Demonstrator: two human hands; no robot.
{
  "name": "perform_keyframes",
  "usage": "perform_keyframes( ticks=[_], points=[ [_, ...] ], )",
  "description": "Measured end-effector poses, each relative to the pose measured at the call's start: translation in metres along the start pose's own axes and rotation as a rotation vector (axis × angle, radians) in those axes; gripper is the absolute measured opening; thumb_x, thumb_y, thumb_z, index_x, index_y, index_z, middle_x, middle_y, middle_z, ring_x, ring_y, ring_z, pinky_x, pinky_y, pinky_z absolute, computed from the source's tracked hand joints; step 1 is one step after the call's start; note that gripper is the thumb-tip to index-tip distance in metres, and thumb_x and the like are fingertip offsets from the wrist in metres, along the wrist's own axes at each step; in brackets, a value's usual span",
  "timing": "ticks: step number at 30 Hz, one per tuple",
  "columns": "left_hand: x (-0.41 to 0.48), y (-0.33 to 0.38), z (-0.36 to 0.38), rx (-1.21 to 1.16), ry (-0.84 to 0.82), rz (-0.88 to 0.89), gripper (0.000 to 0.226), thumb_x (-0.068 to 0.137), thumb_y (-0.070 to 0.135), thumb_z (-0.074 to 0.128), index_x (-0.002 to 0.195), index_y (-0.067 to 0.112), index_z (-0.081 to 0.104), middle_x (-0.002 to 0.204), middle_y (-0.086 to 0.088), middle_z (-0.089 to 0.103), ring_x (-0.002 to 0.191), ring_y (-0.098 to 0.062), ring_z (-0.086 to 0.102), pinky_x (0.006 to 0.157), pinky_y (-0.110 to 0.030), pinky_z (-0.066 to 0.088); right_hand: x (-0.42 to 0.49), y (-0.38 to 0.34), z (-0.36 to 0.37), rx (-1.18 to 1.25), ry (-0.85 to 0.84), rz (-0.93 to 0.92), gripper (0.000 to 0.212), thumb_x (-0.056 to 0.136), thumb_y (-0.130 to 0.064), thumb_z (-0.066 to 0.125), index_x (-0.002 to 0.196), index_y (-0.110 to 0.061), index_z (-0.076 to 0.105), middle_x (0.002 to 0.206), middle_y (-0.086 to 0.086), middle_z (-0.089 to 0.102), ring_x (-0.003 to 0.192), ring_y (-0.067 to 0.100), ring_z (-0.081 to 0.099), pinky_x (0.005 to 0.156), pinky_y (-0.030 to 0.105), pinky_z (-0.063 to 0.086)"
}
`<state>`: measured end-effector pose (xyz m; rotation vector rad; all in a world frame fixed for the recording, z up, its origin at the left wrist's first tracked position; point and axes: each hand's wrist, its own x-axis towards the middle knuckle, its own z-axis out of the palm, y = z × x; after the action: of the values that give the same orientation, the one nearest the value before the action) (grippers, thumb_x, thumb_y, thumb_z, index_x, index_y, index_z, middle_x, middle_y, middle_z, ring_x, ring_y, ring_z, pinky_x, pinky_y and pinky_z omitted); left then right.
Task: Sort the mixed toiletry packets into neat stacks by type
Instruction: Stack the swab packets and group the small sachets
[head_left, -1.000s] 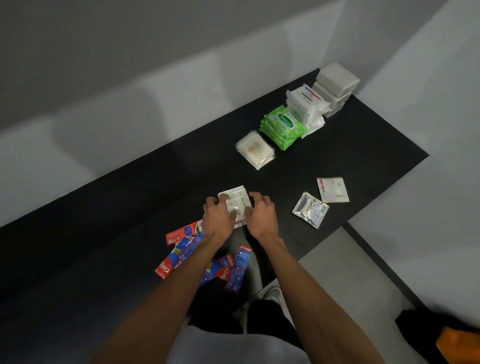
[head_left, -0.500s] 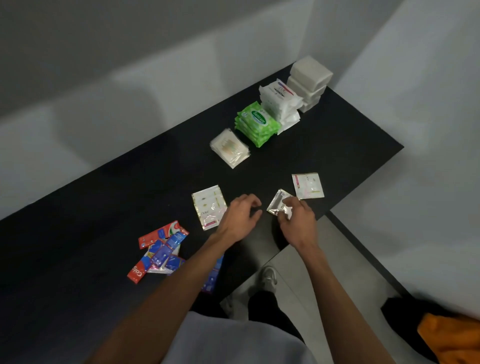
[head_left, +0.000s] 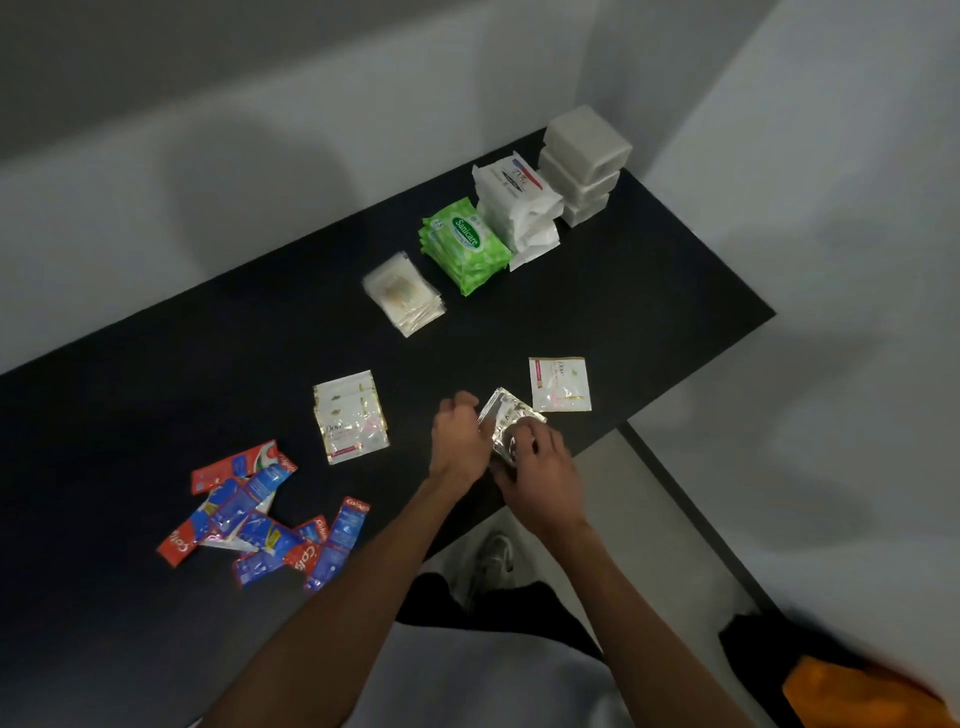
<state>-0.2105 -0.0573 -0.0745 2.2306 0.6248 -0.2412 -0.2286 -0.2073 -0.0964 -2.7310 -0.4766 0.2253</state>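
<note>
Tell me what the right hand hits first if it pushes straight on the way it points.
The right hand grips the silver packets; beyond them lies bare table until, probably, the clear-wrapped stack, though depth is unclear.

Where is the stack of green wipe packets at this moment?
In the head view, the green wipe packets stand far back on the black table, between the clear packets to their left and the white packs to their right.

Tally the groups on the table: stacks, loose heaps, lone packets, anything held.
Stacks: 5, namely white blocks, white wipes, green wipes, swab packets, Dove sachets
Loose heaps: 1, toothpaste sachets
Lone packets: 1, pink-edged sachet
Held: 1, silver packets
Total: 8
</note>
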Motion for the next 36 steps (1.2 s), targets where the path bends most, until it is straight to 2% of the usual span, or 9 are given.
perform_keyframes(
  ticks=[4, 7, 10, 16, 20, 22, 26, 30, 36],
  points=[
    [0.003, -0.002, 0.006, -0.175, 0.003, -0.087, 0.028, 0.093, 0.027, 0.077, 0.115, 0.011, 0.071, 0.101, -0.003, 0.077, 0.091, -0.013, 0.071, 0.079, -0.016, 0.053, 0.001, 0.003, -0.001, -0.046, 0.025, -0.025, 0.060, 0.090, -0.055, 0.064, 0.135, -0.016, 0.056, 0.134, 0.008, 0.059, 0.112, 0.031, 0.057, 0.087, 0.046, 0.056],
    [0.001, 0.000, 0.003, -0.282, -0.031, -0.120, 0.022, 0.088, 0.024, 0.082, 0.107, 0.017, 0.076, 0.097, 0.001, 0.080, 0.089, -0.009, 0.075, 0.087, -0.028, 0.061, 0.001, 0.002, -0.001, -0.100, 0.058, -0.030, 0.058, 0.092, -0.057, 0.063, 0.134, -0.017, 0.059, 0.129, 0.007, 0.062, 0.107, 0.030, 0.059, 0.082, 0.044, 0.055],
    [0.000, 0.000, 0.000, -0.396, -0.090, -0.168, 0.021, 0.092, 0.032, 0.080, 0.110, 0.026, 0.072, 0.097, 0.005, 0.079, 0.091, -0.006, 0.075, 0.090, -0.031, 0.062, 0.003, 0.003, -0.002, -0.071, 0.093, -0.033, 0.036, 0.101, -0.042, 0.056, 0.129, -0.019, 0.060, 0.119, 0.007, 0.064, 0.099, 0.030, 0.064, 0.077, 0.042, 0.054],
    [-0.010, -0.011, -0.010, -0.446, 0.042, -0.073, 0.018, 0.104, 0.040, 0.062, 0.115, 0.030, 0.071, 0.110, 0.008, 0.074, 0.103, -0.009, 0.070, 0.098, -0.043, 0.059, 0.020, 0.003, -0.033, 0.373, 0.052, 0.080, 0.015, 0.107, -0.034, 0.060, 0.115, -0.023, 0.066, 0.098, -0.004, 0.067, 0.083, 0.020, 0.064, 0.070, 0.035, 0.050],
    [-0.020, -0.014, -0.021, -0.631, -0.078, -0.082, 0.033, 0.106, 0.044, 0.059, 0.128, 0.022, 0.069, 0.117, 0.003, 0.076, 0.110, -0.013, 0.073, 0.100, -0.046, 0.060, 0.027, -0.002, -0.053, 0.600, 0.017, 0.142, 0.015, 0.103, -0.029, 0.070, 0.107, -0.021, 0.057, 0.076, -0.013, 0.064, 0.068, 0.000, 0.063, 0.059, 0.010, 0.040],
    [-0.026, -0.016, -0.028, -0.731, -0.129, -0.084, 0.029, 0.107, 0.035, 0.060, 0.126, 0.016, 0.070, 0.115, -0.003, 0.077, 0.110, -0.019, 0.074, 0.097, -0.045, 0.062, 0.030, -0.004, -0.056, 0.704, -0.014, 0.174, 0.020, 0.101, -0.029, 0.073, 0.108, -0.024, 0.055, 0.078, -0.013, 0.072, 0.073, -0.002, 0.068, 0.064, 0.013, 0.047],
    [-0.031, -0.024, -0.041, -0.730, -0.109, -0.068, 0.016, 0.103, 0.025, 0.067, 0.115, 0.017, 0.074, 0.111, -0.005, 0.079, 0.109, -0.023, 0.075, 0.096, -0.046, 0.062, 0.035, -0.009, -0.054, 0.853, -0.076, 0.243, 0.022, 0.098, -0.032, 0.077, 0.108, -0.023, 0.060, 0.091, -0.013, 0.080, 0.085, 0.003, 0.075, 0.078, 0.031, 0.060],
    [-0.034, -0.036, -0.052, -0.685, 0.003, -0.119, 0.011, 0.098, 0.024, 0.074, 0.107, 0.017, 0.075, 0.101, -0.003, 0.081, 0.100, -0.020, 0.077, 0.096, -0.052, 0.061, 0.036, -0.024, -0.052, 0.865, -0.070, 0.231, 0.017, 0.096, -0.025, 0.079, 0.110, -0.024, 0.069, 0.094, -0.011, 0.076, 0.086, -0.002, 0.071, 0.073, 0.011, 0.052],
    [-0.041, -0.071, -0.075, -0.487, 0.177, -0.135, 0.013, 0.097, 0.024, 0.075, 0.106, 0.024, 0.066, 0.104, 0.005, 0.076, 0.095, -0.010, 0.075, 0.087, -0.043, 0.065, 0.043, -0.062, -0.029, 0.760, -0.145, 0.189, 0.028, 0.095, -0.022, 0.080, 0.117, -0.022, 0.063, 0.092, -0.014, 0.071, 0.080, -0.011, 0.067, 0.070, 0.005, 0.049]
  ],
)
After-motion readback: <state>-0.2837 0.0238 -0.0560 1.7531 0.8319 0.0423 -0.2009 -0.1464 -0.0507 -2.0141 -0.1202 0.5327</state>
